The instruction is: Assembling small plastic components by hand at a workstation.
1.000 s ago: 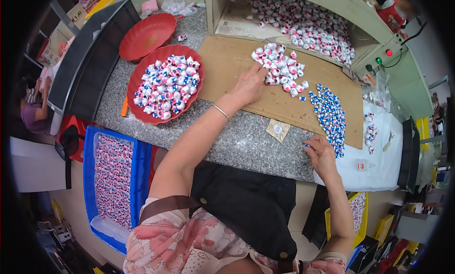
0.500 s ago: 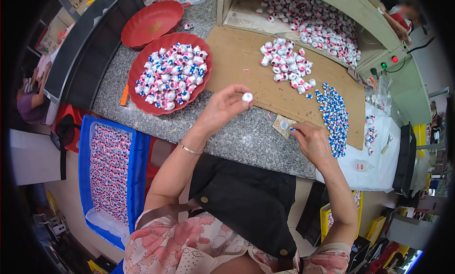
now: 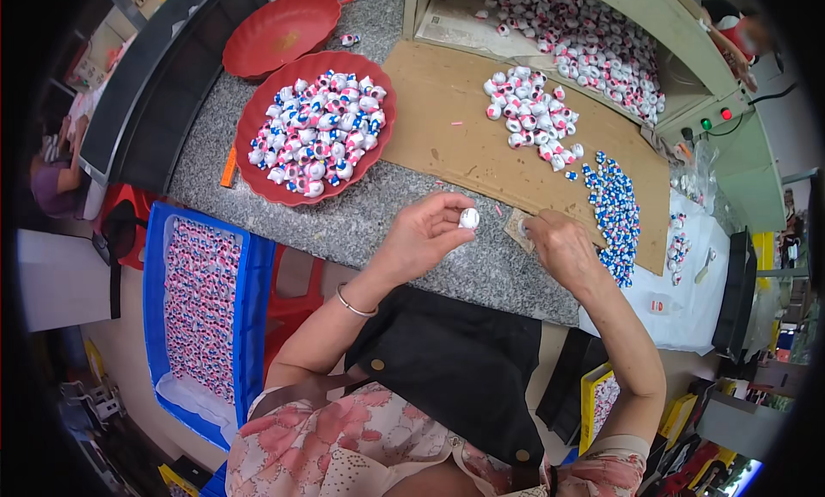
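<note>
I'm watching the left hand [image 3: 419, 239] pinching a small round white piece [image 3: 469, 218]; the right hand [image 3: 562, 250] is partly covering a flat tan card [image 3: 514, 227], its grip hidden from me.

The table [image 3: 344, 232] has a speckled grey stone top. On its left side rests a red bowl [image 3: 258, 102] with a scalloped rim, heaped with small figures [image 3: 318, 136]; another red bowl [image 3: 284, 35] lies behind it, and an orange strip [image 3: 229, 166] just beside it. A brown cardboard sheet [image 3: 438, 110] covers much of the far side, bearing a pile of white and pink heads [image 3: 533, 115] and a pile of blue and white pieces [image 3: 614, 213]. Near its front edge is a small card [image 3: 516, 229]. White paper [image 3: 696, 318] spreads at the right, under a small bottle [image 3: 662, 304].
</note>
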`<control>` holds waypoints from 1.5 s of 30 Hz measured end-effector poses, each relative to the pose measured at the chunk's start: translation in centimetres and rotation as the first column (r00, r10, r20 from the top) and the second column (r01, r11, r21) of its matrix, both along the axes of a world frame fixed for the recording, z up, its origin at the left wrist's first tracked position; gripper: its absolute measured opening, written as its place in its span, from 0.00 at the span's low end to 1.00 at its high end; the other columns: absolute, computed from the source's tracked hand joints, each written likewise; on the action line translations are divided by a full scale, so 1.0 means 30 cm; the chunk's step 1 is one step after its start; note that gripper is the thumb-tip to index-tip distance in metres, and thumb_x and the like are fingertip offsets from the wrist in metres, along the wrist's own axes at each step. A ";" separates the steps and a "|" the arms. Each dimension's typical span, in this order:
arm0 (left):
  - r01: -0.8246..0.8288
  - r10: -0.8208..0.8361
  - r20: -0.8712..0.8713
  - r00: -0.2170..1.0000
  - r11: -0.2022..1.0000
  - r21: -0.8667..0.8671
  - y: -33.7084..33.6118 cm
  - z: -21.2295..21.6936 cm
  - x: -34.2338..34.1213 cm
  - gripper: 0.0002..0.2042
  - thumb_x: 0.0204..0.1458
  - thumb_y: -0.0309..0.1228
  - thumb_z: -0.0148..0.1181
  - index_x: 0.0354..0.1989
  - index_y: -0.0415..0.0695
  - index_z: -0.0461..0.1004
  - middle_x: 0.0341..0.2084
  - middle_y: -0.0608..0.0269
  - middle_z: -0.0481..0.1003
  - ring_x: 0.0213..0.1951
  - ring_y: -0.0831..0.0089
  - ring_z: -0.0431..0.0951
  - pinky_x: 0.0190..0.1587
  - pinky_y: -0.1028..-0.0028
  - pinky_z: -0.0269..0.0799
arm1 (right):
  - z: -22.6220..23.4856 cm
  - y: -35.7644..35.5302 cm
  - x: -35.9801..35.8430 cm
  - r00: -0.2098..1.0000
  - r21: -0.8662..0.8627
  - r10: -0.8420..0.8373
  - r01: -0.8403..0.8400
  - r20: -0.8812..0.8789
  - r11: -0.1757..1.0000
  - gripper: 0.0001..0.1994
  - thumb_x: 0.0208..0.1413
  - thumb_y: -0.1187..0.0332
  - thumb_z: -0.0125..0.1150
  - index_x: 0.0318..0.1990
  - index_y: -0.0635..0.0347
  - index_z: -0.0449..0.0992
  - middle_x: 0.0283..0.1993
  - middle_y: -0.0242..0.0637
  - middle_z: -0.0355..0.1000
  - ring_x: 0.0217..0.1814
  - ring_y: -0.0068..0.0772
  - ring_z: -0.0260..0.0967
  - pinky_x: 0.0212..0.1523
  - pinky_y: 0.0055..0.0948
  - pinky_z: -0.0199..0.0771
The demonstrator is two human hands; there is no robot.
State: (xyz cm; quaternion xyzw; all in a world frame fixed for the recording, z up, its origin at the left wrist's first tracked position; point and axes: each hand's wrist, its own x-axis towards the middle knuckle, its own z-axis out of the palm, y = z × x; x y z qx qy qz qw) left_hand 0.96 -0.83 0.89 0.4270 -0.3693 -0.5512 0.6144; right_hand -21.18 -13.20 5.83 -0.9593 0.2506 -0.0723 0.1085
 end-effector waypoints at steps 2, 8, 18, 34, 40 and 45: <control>-0.041 0.048 0.146 0.988 0.998 -0.046 -0.010 -0.005 -0.032 0.16 0.54 0.15 0.62 0.51 0.34 0.72 0.45 0.61 0.74 0.45 0.75 0.79 0.51 0.77 0.77 | 0.002 0.005 -0.008 0.997 0.041 -0.037 0.034 0.073 0.999 0.04 0.49 0.79 0.59 0.33 0.66 0.76 0.31 0.48 0.73 0.35 0.54 0.74 0.36 0.44 0.75; -0.068 0.134 0.360 0.923 0.979 -0.192 -0.044 -0.013 -0.112 0.15 0.50 0.15 0.65 0.47 0.35 0.75 0.45 0.58 0.74 0.44 0.73 0.80 0.47 0.75 0.80 | 0.007 0.064 -0.042 0.840 0.624 -0.518 0.319 0.162 0.713 0.09 0.56 0.74 0.66 0.43 0.65 0.80 0.35 0.42 0.79 0.33 0.28 0.77 0.36 0.27 0.77; 0.156 -0.050 0.329 0.943 0.940 -0.305 -0.052 0.021 -0.152 0.14 0.54 0.19 0.63 0.49 0.37 0.78 0.41 0.58 0.78 0.35 0.77 0.81 0.36 0.75 0.79 | 0.042 0.142 -0.069 0.774 0.903 -0.599 0.087 0.205 0.421 0.07 0.57 0.75 0.66 0.42 0.65 0.81 0.34 0.33 0.79 0.33 0.18 0.75 0.37 0.19 0.76; 0.179 -0.070 0.588 0.805 0.975 -0.129 -0.025 0.070 -0.057 0.11 0.56 0.23 0.61 0.47 0.36 0.76 0.37 0.57 0.78 0.38 0.72 0.77 0.42 0.74 0.73 | -0.032 0.197 -0.218 0.777 0.393 -0.405 0.221 0.482 0.893 0.08 0.56 0.77 0.64 0.43 0.63 0.80 0.38 0.44 0.77 0.40 0.40 0.77 0.39 0.31 0.76; -0.215 0.533 0.846 0.008 0.827 -0.519 0.008 0.144 0.318 0.15 0.49 0.20 0.63 0.47 0.38 0.76 0.42 0.49 0.76 0.45 0.54 0.76 0.48 0.62 0.72 | -0.063 0.033 -0.468 0.901 -0.075 -0.345 0.376 0.264 0.923 0.11 0.50 0.82 0.59 0.42 0.66 0.79 0.39 0.46 0.76 0.41 0.50 0.75 0.41 0.39 0.76; -0.249 0.593 0.784 -0.184 0.744 -0.620 -0.019 0.142 0.331 0.19 0.49 0.23 0.65 0.51 0.38 0.75 0.50 0.45 0.72 0.54 0.49 0.71 0.54 0.57 0.68 | -0.081 0.003 -0.496 0.964 -0.059 -0.238 0.246 0.117 0.967 0.08 0.50 0.81 0.58 0.39 0.67 0.76 0.36 0.45 0.70 0.40 0.48 0.72 0.40 0.40 0.74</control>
